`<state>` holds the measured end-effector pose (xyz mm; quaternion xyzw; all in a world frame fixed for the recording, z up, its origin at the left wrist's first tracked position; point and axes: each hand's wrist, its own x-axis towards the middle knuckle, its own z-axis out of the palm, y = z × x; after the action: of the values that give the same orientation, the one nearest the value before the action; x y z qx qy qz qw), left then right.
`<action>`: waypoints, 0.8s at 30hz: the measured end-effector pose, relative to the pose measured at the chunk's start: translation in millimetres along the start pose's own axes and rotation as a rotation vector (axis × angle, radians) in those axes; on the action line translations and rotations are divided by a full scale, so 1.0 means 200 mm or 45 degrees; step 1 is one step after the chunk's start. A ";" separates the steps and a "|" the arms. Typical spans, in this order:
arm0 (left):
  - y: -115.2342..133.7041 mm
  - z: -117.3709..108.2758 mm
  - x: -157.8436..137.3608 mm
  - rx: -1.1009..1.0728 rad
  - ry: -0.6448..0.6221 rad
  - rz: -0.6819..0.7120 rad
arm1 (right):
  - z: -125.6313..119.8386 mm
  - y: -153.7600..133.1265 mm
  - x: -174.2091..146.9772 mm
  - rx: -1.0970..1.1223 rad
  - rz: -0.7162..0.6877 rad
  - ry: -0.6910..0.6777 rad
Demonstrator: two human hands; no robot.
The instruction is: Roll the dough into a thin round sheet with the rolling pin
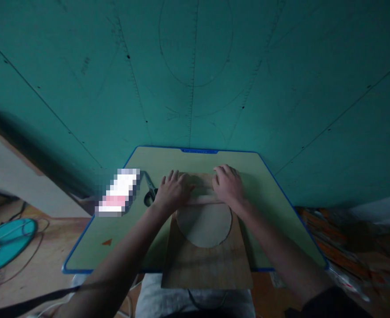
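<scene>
A round, flat sheet of pale dough (204, 225) lies on a wooden board (208, 267). Across the upper part of the dough runs a pale, rod-like rolling pin (204, 200). My left hand (175, 192) is over the pin's left end, fingers pointing forward and thumb turned inward. At the other end, my right hand (228, 183) is closed with its fingers bent. Both hands hide the pin's ends and part of the dough's far edge.
The board rests on a pale folding table (271, 238) with a blue rim, its near end overhanging the edge. Dark-handled scissors (151, 192), a blurred-out phone-like object (119, 193) and a small orange triangular piece (107, 242) lie left. A green wall (195, 101) rises behind.
</scene>
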<state>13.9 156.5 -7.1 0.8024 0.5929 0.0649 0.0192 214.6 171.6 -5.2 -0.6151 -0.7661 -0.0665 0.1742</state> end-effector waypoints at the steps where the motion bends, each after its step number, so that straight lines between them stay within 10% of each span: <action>1: 0.00 0.00 0.00 -0.004 0.019 -0.028 | -0.01 -0.02 -0.04 -0.001 -0.046 0.014; 12: 0.06 0.02 -0.02 0.040 0.259 0.019 | 0.01 -0.08 0.00 -0.032 0.019 -0.255; 24: -0.01 0.01 0.24 0.006 0.040 -0.138 | 0.11 -0.07 0.34 -0.020 0.189 -0.258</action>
<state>26.4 202.2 -5.3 0.7680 0.6360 0.0750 0.0115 183.6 237.3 -1.3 -0.6751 -0.7315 0.0032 0.0958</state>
